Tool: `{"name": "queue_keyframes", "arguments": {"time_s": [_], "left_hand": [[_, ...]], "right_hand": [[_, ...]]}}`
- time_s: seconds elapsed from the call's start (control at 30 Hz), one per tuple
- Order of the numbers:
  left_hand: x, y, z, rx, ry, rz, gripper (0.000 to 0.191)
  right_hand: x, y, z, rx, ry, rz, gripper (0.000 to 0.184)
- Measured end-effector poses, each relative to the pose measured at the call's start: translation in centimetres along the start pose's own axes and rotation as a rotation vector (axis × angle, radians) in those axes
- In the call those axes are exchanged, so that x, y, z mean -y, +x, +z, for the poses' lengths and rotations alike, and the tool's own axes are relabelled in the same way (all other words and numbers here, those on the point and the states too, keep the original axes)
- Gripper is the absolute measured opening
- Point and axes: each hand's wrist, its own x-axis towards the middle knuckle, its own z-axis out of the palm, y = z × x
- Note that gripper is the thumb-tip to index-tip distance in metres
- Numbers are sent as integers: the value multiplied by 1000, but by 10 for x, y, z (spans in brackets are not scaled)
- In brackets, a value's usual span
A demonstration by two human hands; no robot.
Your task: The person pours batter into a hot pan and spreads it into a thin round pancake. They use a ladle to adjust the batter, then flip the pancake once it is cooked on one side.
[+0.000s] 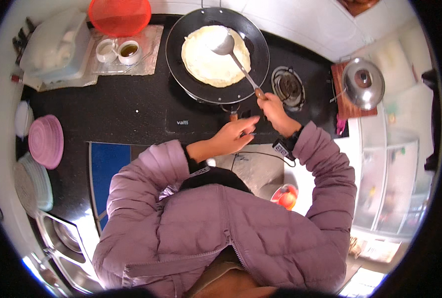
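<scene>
A round, pale flatbread or pancake (209, 69) lies in a wide black wok (176, 80) on the gas hob. My right hand (275, 111) grips the brown handle end of a metal ladle (224, 45), whose bowl is over the upper right part of the flatbread; whether it touches is unclear. Below the wok's near rim, close to its wooden-tipped handle (234, 117), my left hand (230, 138) is held with its fingers loosely bent and nothing visible in it.
Two small white bowls (130, 59), one with dark liquid, stand by a red basket (120, 16) and a plastic bin (58, 52) at the back left. Right of the wok are a second burner (288, 87) and a metal lid (363, 83). Plastic baskets (45, 141) and a sink (62, 238) line the left.
</scene>
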Motion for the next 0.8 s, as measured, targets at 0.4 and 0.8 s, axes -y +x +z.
{"name": "queue_keyframes", "arguments": {"time_s": [0.4,0.8], "left_hand": [[82,-20,48,-302,-348,-805,38],[92,-18,51,-302,-505,-873,31]], "right_hand": [[13,42,-27,423,-23,-67,38],[21,61,-101,461,-660,-370,35]]}}
